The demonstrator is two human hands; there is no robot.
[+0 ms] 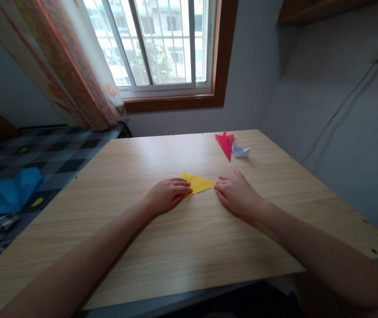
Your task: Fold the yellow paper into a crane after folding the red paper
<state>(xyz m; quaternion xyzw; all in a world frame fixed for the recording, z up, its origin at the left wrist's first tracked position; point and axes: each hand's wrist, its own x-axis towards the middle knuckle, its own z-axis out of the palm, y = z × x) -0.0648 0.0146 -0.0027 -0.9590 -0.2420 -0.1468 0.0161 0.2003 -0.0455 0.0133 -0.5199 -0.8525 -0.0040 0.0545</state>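
Where it lay flat mid-tabletop (189,247), the folded yellow paper (198,183) looked light, thin, easily creased; best held at its edges. Left hand (167,194) pressed flat on its left corner; right hand (237,193), fingers loosely together, touched its right tip. Far right: red paper model (225,143), white paper boat (241,151).
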